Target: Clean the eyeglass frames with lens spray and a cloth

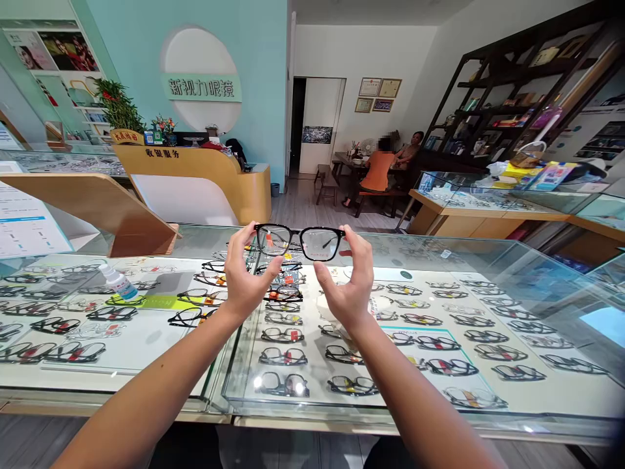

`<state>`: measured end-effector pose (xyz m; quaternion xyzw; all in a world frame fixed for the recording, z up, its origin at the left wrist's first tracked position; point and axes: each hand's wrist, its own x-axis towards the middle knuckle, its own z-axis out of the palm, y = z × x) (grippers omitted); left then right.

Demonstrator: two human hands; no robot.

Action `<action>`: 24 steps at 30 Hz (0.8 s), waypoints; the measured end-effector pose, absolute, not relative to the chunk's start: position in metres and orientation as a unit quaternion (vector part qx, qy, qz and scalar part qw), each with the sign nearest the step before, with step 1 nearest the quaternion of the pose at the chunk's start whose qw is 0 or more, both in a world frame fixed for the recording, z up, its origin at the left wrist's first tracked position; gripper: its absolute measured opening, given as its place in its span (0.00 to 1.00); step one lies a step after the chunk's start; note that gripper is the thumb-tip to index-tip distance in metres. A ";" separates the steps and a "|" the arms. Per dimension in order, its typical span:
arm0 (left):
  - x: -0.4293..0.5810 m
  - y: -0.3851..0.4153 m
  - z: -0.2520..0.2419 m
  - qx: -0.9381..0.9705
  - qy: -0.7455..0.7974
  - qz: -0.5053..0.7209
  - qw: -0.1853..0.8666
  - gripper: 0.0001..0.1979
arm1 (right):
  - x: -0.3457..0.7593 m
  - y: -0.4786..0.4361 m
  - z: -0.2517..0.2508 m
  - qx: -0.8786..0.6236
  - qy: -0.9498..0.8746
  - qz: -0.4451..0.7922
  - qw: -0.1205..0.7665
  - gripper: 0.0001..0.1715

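Observation:
A pair of black-framed eyeglasses [296,232] is held up above the glass display case, lenses facing me. My left hand [248,277] grips its left side between thumb and fingers. At the right side, my right hand [350,273] pinches the frame in the same way. Both lenses are clear, and small faint print shows on the right one. Beneath the hands, rows of eyeglasses [284,356] lie inside the glass case [312,410], several with red or yellow tags.
On the left part of the counter stands a small white bottle [118,283]. Behind it is a wooden stand [92,202]. Farther back are a yellow reception desk [195,170], a person in orange [381,170] seated at a table with another person, and another display counter [481,212] at right.

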<state>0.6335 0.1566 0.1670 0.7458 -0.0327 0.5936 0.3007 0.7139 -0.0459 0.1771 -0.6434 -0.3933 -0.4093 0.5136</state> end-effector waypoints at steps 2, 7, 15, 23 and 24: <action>0.635 0.158 0.166 0.745 -0.031 0.592 0.306 0.38 | 0.715 -0.045 0.176 -0.644 -0.403 -0.413 0.502 0.43; 0.637 0.159 0.164 0.742 -0.022 0.582 0.333 0.41 | 0.717 -0.045 0.173 -0.642 -0.418 -0.423 0.485 0.45; 0.639 0.158 0.165 0.730 -0.046 0.588 0.344 0.42 | 0.714 -0.045 0.175 -0.649 -0.415 -0.397 0.499 0.43; 0.634 0.158 0.169 0.714 -0.048 0.667 0.207 0.42 | 0.716 -0.041 0.170 -0.670 -0.404 -0.246 0.573 0.40; 0.633 0.157 0.170 0.712 -0.051 0.672 0.198 0.42 | 0.716 -0.040 0.169 -0.668 -0.403 -0.235 0.579 0.41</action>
